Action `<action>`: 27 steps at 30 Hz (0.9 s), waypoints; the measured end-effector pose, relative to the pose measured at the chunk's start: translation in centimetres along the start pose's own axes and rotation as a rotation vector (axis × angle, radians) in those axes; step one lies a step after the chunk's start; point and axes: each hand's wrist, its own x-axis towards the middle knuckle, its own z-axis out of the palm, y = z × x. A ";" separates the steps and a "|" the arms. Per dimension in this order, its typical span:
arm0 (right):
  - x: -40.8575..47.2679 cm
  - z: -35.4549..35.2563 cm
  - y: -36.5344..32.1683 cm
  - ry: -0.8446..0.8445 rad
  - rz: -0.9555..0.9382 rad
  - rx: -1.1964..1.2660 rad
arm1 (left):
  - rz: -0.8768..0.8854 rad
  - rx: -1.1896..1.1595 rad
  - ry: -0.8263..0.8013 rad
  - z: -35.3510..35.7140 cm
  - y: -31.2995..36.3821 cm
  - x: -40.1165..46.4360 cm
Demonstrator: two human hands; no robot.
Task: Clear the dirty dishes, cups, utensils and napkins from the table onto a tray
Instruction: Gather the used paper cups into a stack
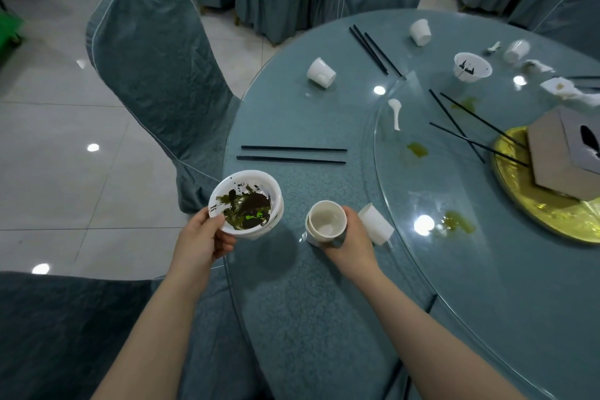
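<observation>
At the near edge of the round, glass-topped teal table (292, 286), a person is gathering soiled ware piece by piece. Their left hand (203, 237) is gripping a stack of white bowls smeared with dark sauce (246, 203) by its rim, thumb inside and fingers curled beneath, holding it out past the table's edge, probably to keep the mess level. Their right hand (352, 237) is wrapping around two nested white cups (324, 221), apparently stacked so one hand can carry both; a toppled white cup (376, 223) is lying just beside it, likely next. A pair of black chopsticks (292, 153) is lying parallel just beyond the bowls. Farther off, a white spoon (395, 112) and crumpled stained napkins (566, 91) are waiting on the glass turntable (422, 191). No tray is showing.
</observation>
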 end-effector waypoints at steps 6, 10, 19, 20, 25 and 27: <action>-0.2 -3.4 1.7 0.180 -0.087 -0.551 | -0.002 0.013 -0.017 0.6 -0.2 -0.1; 0.9 -4.5 2.2 0.026 0.037 -0.724 | -0.002 0.024 -0.012 0.9 0.0 -0.5; 0.0 -5.7 -1.3 0.401 -0.255 0.001 | 0.017 0.026 0.015 0.1 0.5 -1.2; -0.2 -5.7 -2.0 0.388 -0.319 0.016 | 0.016 0.025 0.019 0.1 0.5 -1.3; -1.4 -4.2 -2.5 0.137 -0.404 -0.122 | 0.012 0.018 0.024 -0.4 0.3 -1.7; -1.8 -3.6 -2.2 0.092 -0.363 -0.163 | 0.010 0.010 0.028 -0.8 0.3 -2.0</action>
